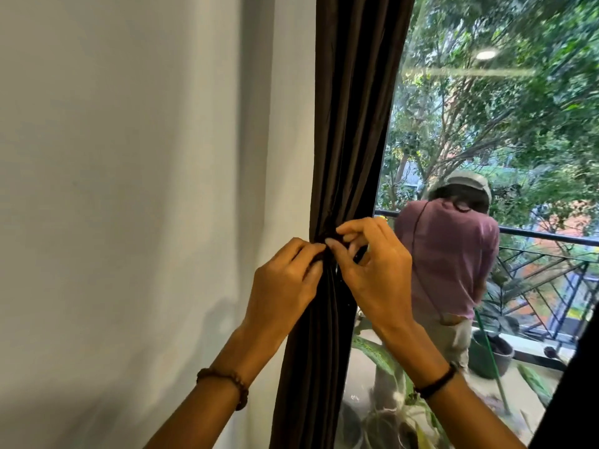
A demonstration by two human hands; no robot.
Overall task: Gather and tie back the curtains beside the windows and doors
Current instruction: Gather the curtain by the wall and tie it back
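Both the left hand (285, 273) and right hand (372, 264) pinch the tie at the bunched brown curtain (343, 140). Loosen either pinch and the gather probably slips open.

the curtain (343, 124) runs out of the top and bottom edges. where the left hand (285, 280) and right hand (372, 270) meet, their fingers cover the tie, so its form cannot be told. outside the glass, the person (450, 254) is blurred, legs hidden behind the right forearm.
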